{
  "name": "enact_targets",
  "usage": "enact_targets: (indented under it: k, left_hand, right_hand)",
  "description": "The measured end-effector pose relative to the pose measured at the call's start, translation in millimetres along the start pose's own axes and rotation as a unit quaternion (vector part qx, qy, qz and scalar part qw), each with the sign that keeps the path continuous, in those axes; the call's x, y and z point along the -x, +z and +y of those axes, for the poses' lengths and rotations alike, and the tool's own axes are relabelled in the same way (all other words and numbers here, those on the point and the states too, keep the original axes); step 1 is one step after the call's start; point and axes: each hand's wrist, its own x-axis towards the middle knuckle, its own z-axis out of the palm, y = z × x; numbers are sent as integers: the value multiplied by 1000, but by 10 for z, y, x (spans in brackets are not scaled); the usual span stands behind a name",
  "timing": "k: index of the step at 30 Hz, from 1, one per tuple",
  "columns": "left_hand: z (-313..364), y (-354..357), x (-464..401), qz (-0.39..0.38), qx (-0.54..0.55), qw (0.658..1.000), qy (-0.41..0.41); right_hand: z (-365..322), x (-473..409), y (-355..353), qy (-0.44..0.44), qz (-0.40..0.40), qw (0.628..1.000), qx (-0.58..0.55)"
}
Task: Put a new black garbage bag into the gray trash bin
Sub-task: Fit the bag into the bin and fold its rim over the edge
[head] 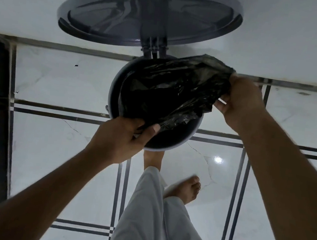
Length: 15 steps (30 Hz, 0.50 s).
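Below, on the floor (60, 82) against the wall: bin (116, 88), lid (106, 16) swung up. Over its mouth, black bag (168, 89) stretched wide, partly inside. Left hand (124, 137) pinching the near edge at the rim; right hand (241, 103) gripping the far corner, up and apart. Beneath, bare foot (187, 189) by the bin.

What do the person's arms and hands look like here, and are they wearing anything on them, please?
Both forearms are bare, with no sleeves in view. The left hand and right hand wear no gloves, and no rings, watch or bracelets show. Fingers are uncovered.
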Motion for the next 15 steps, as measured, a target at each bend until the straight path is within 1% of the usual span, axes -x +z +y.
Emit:
enact_targets:
  k: [1, 2, 3, 4, 8, 9, 11, 13, 15]
  left_hand:
    - [-8, -23, 5, -14, 59, 997, -51]
    - [-14, -29, 5, -4, 104, 990, -90]
    - [-20, -24, 9, 17, 119, 986, -114]
    - [-47, -29, 20, 32, 108, 986, -122]
    - [-354, -51, 173, 63, -11, 990, -127]
    - [-447, -69, 219, 74, 0, 988, -133]
    - [-592, -140, 311, 104, 53, 983, -139]
    - [-656, -186, 392, 127, 65, 981, -131]
    - [-646, -195, 435, 146, 103, 974, -143]
  right_hand:
    - [55, 15, 7, 7, 7, 1000, 14]
    - [111, 38, 14, 16, 16, 999, 29]
    - [171, 62, 20, 23, 27, 999, 38]
    - [229, 72, 21, 29, 35, 998, 43]
    - [291, 2, -72, 29, 95, 994, 43]
    - [271, -30, -112, 26, 100, 994, 43]
    - [216, -38, -152, 25, 81, 994, 63]
    - [180, -24, -156, 4, 58, 992, 108]
    - [184, 0, -135, -27, 49, 984, 167]
